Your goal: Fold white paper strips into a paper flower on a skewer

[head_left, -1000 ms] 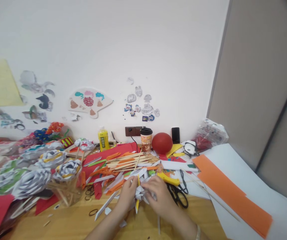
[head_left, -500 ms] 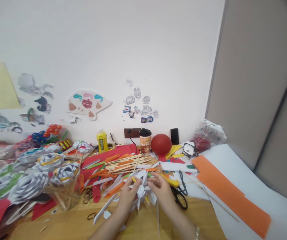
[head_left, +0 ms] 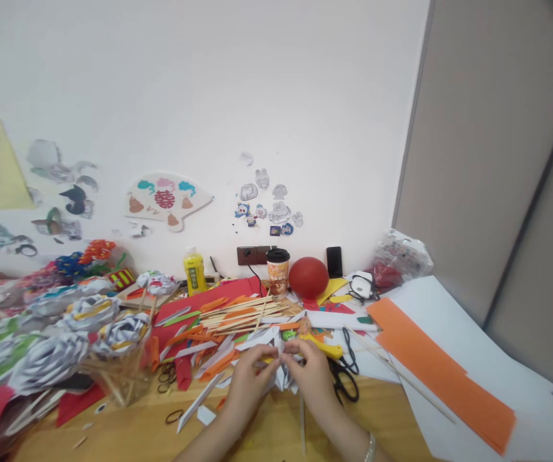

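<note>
A white folded-paper flower (head_left: 283,378) is between my two hands above the front of the table. My left hand (head_left: 253,372) is closed, its thumb and forefinger pinching the flower's paper from the left. From the right, my right hand (head_left: 309,367) pinches the same paper, its fingertips close to the left ones. The fingers cover much of the flower. A thin wooden stick (head_left: 302,427) runs down below it; whether the two are joined is hidden. Black-handled scissors (head_left: 346,385) lie just right of my right hand, beside a yellow handle (head_left: 327,347).
Wooden sticks (head_left: 238,316) and cut paper strips lie behind my hands. Finished paper flowers (head_left: 88,312) crowd the left. At the back stand a yellow bottle (head_left: 194,272), a lidded cup (head_left: 278,273) and a red balloon (head_left: 308,278). Orange paper (head_left: 440,372) covers white sheets (head_left: 541,404) at right.
My hands have come closer together, fingertips now nearly meeting over the flower. The flower has turned or been pressed, so its spread points show less. The view has shifted slightly.
</note>
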`<state>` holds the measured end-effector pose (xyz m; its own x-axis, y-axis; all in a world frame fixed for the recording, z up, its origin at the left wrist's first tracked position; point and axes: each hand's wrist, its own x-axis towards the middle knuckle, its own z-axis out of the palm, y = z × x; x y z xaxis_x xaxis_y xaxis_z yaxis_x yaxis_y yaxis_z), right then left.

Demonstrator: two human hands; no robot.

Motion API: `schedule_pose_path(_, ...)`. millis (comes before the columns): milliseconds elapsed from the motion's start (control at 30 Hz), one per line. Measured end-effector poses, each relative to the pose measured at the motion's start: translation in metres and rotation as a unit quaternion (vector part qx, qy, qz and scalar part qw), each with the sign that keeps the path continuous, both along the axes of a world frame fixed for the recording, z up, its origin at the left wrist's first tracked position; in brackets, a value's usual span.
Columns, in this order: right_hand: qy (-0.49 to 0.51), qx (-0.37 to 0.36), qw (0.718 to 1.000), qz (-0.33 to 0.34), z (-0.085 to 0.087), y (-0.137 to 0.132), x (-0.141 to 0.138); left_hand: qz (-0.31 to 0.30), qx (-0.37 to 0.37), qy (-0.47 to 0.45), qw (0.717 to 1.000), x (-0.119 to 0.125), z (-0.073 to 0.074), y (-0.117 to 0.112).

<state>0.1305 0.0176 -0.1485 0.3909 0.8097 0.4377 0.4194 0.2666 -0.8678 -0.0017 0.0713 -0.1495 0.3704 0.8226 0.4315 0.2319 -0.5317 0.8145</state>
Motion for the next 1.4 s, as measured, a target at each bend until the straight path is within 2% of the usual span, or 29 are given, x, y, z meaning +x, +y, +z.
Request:
schedule_pose_path(233, -0.031, 0.028, 0.998, 0.05, 0.001, 0.0, 0.0, 0.017, 0.003, 0.006, 1.0, 0.0, 0.006, -0.006)
schedule_pose_path(533, 0.021, 0.024, 0.991, 0.132, 0.005, 0.001, 0.006, 0.013, 0.022, 0.01, 1.0, 0.0, 0.015, -0.01)
schedule_pose_path(667, 0.042, 0.025, 0.988, 0.144, 0.004, 0.003, 0.008, -0.029, -0.013, -0.007, 0.999, 0.001, 0.019, -0.011)
schedule_pose_path(767, 0.082, -0.011, 0.983, 0.166, 0.003, 0.005, 0.01, -0.065, -0.071, -0.004, 0.995, 0.001, 0.02, -0.008)
schedule_pose_path(933, 0.125, -0.069, 0.967, 0.21, 0.0, 0.006, 0.015, -0.121, -0.119, 0.012, 0.985, -0.002, 0.014, 0.002)
schedule_pose_path(1067, 0.105, -0.098, 0.969, 0.203, -0.002, 0.007, 0.019, -0.157, -0.14, 0.015, 0.977, -0.004, 0.009, 0.008)
schedule_pose_path(1133, 0.064, -0.093, 0.975, 0.189, -0.002, 0.006, 0.02, -0.159, -0.124, 0.033, 0.979, -0.005, 0.008, 0.009)
schedule_pose_path(1300, -0.042, -0.083, 0.978, 0.185, -0.003, 0.003, 0.018, -0.101, -0.011, 0.102, 0.99, -0.006, 0.006, 0.005)
schedule_pose_path(1400, -0.064, -0.087, 0.978, 0.179, -0.002, 0.002, 0.017, -0.085, 0.004, 0.134, 0.987, -0.005, 0.005, 0.002)
